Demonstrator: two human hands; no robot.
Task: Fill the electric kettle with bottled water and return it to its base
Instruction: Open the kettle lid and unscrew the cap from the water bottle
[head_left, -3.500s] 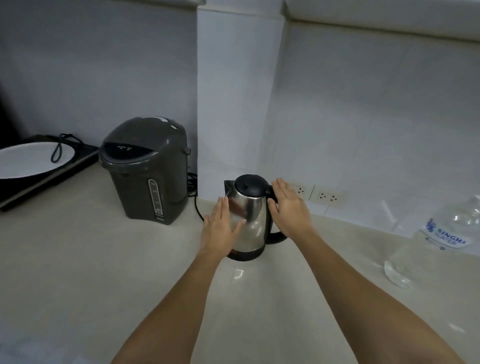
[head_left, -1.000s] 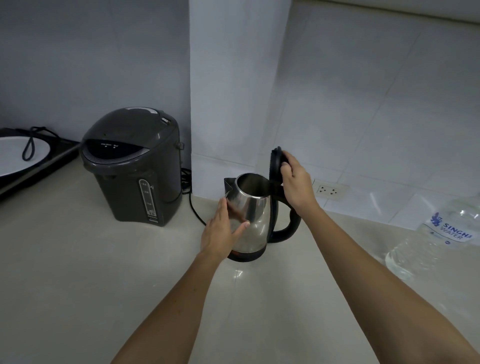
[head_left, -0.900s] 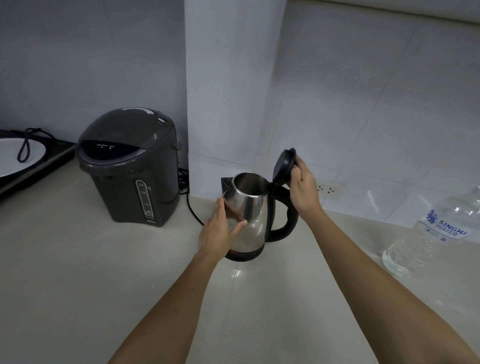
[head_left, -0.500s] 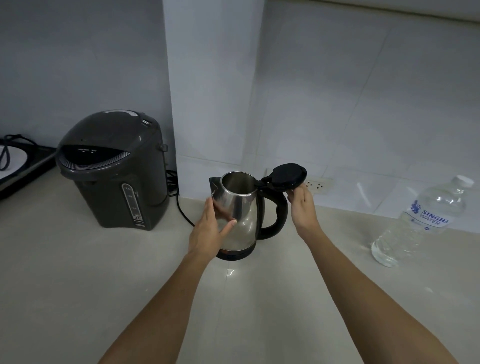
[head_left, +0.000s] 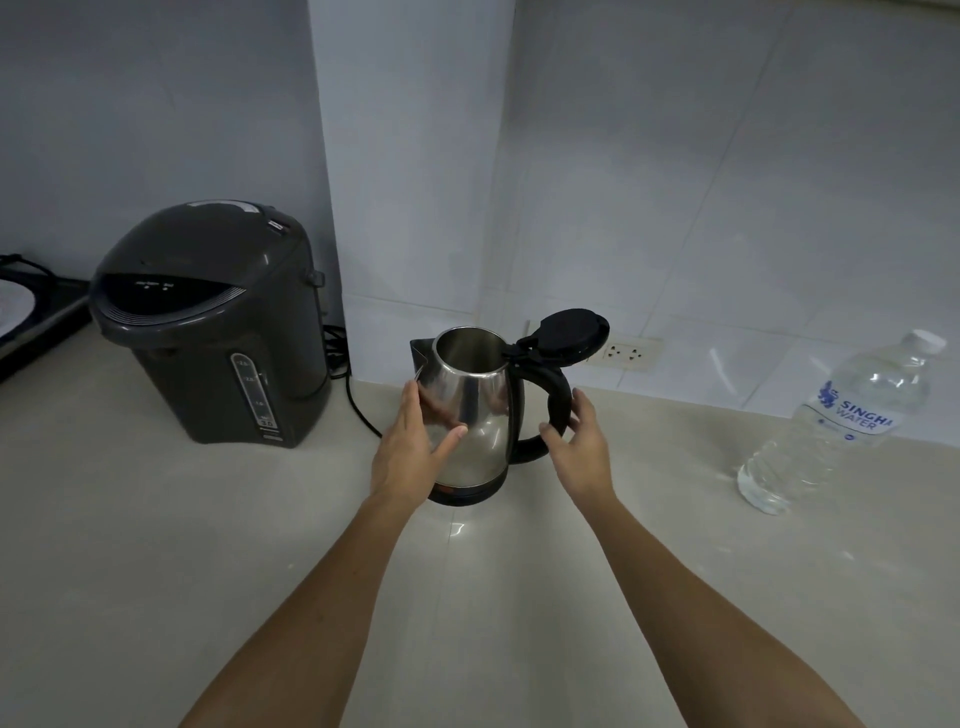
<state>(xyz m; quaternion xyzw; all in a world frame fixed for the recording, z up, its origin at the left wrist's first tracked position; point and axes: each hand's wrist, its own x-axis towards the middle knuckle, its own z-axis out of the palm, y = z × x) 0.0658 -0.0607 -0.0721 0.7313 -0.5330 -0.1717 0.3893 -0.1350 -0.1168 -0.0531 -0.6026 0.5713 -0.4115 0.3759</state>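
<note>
A steel electric kettle (head_left: 475, 410) stands on its black base (head_left: 460, 493) at the middle of the counter. Its black lid (head_left: 569, 335) is swung fully back over the black handle (head_left: 553, 410), so the mouth is uncovered. My left hand (head_left: 413, 449) rests flat against the kettle's left side, fingers apart. My right hand (head_left: 579, 444) hovers at the handle with fingers spread, not closed around it. A clear capped water bottle (head_left: 836, 426) with a blue-lettered label stands at the right.
A dark grey hot water dispenser (head_left: 213, 322) stands at the left, its cord (head_left: 358, 405) running along the counter behind the kettle. Wall sockets (head_left: 628, 353) sit low on the tiled wall. A black cooktop (head_left: 31, 312) lies at the far left edge.
My right hand swung the lid from shut to fully back, let it go and dropped to beside the handle. The left hand stayed on the kettle's side.
</note>
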